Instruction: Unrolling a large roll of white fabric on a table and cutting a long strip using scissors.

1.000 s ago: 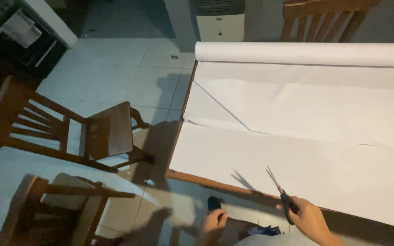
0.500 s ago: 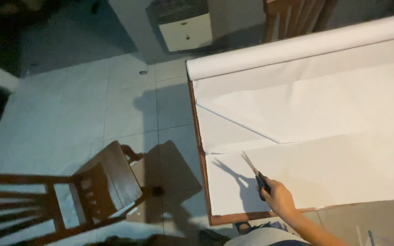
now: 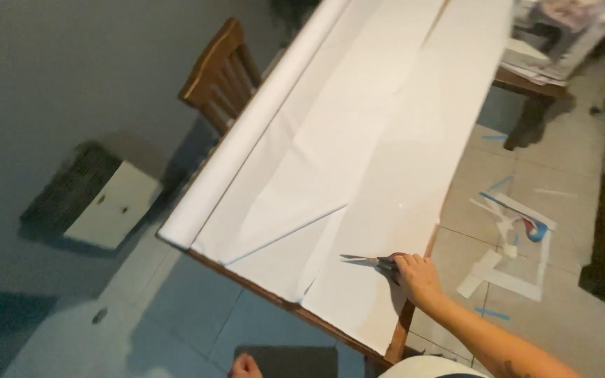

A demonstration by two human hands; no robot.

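The right hand (image 3: pixel 418 276) is gripping a pair of scissors (image 3: pixel 371 262), its fingers curled tight around the dark handles while the 2 thin metal blades are lying nearly flat and pointing left over a sheet of white paper (image 3: pixel 358 161). The paper is smooth and matte, spreading across almost the whole wooden table (image 3: pixel 260 290), whose brown edge is showing as a narrow strip along the near side; a long straight crease or cut edge is running diagonally through the sheet near the blades. Along the far side the paper is winding into a thick white roll (image 3: pixel 246 140), a long cylinder. The left hand (image 3: pixel 245 366) is peeking in at the bottom edge, low and well apart from the paper; whether its fingers are released or clenched cannot be told. A slatted wooden chair (image 3: pixel 220 73) is standing behind the roll, and white and blue scraps (image 3: pixel 509 241) are lying on the tiled floor at the right. Compared with 0.5 s ago, the view is swinging round, so the table is now running diagonally, and the scissors are lying flatter against the sheet.
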